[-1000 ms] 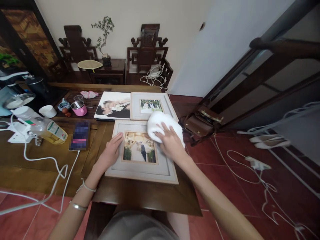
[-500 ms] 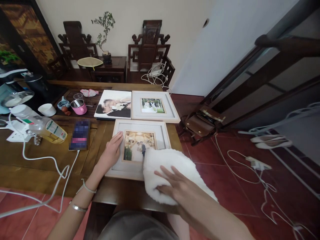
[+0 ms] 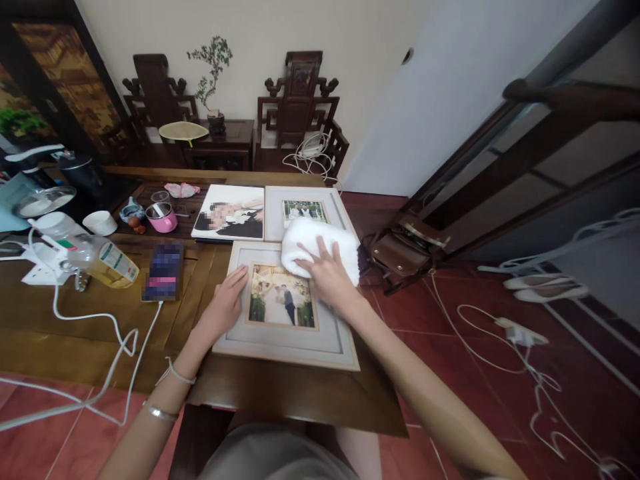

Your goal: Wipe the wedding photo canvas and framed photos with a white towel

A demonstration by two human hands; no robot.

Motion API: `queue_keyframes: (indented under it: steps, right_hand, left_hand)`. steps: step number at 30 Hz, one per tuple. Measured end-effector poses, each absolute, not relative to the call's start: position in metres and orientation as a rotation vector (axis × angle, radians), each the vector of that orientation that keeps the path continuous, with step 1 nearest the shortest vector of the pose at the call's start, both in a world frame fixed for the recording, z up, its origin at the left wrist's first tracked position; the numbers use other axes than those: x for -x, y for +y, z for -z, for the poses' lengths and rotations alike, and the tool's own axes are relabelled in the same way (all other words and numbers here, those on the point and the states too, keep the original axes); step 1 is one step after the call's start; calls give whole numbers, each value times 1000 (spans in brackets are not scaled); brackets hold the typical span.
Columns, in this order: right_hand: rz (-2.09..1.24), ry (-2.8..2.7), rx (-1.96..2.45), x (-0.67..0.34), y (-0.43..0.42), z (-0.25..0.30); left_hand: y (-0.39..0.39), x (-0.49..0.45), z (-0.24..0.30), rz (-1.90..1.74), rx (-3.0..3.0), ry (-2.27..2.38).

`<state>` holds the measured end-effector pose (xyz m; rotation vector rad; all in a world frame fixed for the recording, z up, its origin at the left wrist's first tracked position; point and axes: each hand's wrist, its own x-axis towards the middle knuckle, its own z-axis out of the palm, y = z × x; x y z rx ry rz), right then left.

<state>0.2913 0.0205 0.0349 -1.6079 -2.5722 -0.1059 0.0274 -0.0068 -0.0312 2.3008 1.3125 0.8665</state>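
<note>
On the table lies a near picture frame (image 3: pixel 285 345) with a pale wooden border and a wedding photo inside. My left hand (image 3: pixel 227 300) rests flat on its left edge, fingers stretched out. A folded, fluffy white towel (image 3: pixel 327 237) lies under my right hand (image 3: pixel 329 272), whose spread fingers press and hold it. The towel covers the upper right corner of the near frame and the lower part of a second picture frame (image 3: pixel 273 198) behind it. Beside that frame is a white-topped photo album or print (image 3: pixel 235 200) with people on it.
At left are a phone (image 3: pixel 164 270) on a charging cable, a bottle of yellow liquid (image 3: pixel 113 263), a pink cup (image 3: pixel 161 218), a white cup (image 3: pixel 100 223) and a power strip (image 3: pixel 43 267). A brown bag (image 3: pixel 403 253) sits right of the table, with cables on the red floor.
My right hand has carried the towel from the near frame's lower right corner up and away to its upper right corner. My left hand keeps its place on the frame.
</note>
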Motion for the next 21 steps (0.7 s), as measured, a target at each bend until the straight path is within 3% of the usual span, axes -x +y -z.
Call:
queue_keyframes:
  steps: [4,10,13,17,21]
  right_hand:
    - [-38,-2714,1602,-285,-13,-41]
    - [-705,-2911,1433,-293,-101,-76]
    - [-883,-2883,1334,-290,-124,-85]
    - [-749,-2775,1365,-283,-110,-71]
    - [-282,-2643,1490,-290,-52,-47]
  left_hand:
    - [-8,-28,33,-899,-2271,1314]
    - [-9,-28,32,-904,-2305,1303]
    - [-8,-28,30,-872,-2324,1311]
    - [-10,-27,24,-811,-2323,1318]
    - [-11,-26,20,-770,-2292,1316]
